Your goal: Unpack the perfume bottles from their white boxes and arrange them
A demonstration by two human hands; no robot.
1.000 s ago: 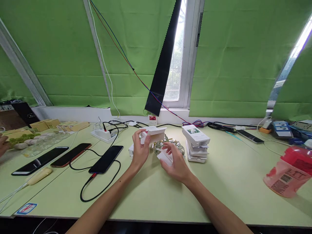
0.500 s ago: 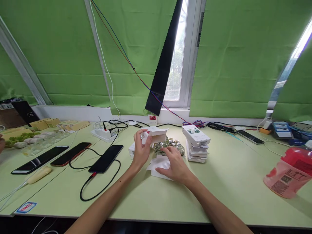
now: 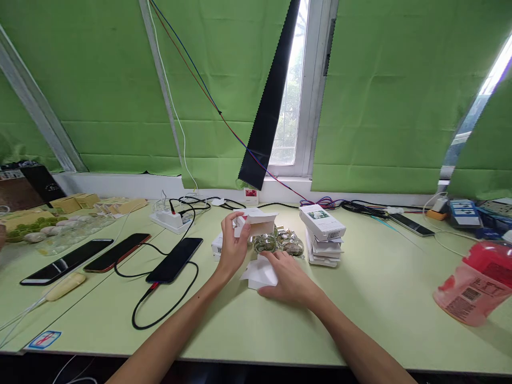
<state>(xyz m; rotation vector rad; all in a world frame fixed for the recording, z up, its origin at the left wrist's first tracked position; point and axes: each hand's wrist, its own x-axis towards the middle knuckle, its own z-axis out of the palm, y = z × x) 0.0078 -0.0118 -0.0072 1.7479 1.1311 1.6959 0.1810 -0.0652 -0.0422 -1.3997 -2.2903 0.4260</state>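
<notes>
Left fingers (image 3: pixel 244 232) pinch an open box (image 3: pixel 262 220); right fingers (image 3: pixel 277 260) hold a plain white carton (image 3: pixel 260 273).

1. To your left, a dark phone with a white edge (image 3: pixel 60 265), a red-edged phone (image 3: pixel 120 250) and a black phone (image 3: pixel 175 260) lie flat on the counter (image 3: pixel 376 309).
2. Behind them you have a white power strip (image 3: pixel 170 222) with plugs in it.
3. At your far left sit small yellow boxes (image 3: pixel 66 205).
4. Near your front left edge is a blue-bordered sticker (image 3: pixel 45 340).
5. To your right stands a pink bottle (image 3: pixel 470 290); farther back lie another phone (image 3: pixel 412 225) and bunched black cables (image 3: pixel 362 208).
6. Facing you, green curtains (image 3: pixel 400 106) flank a narrow window (image 3: pixel 288 117).
</notes>
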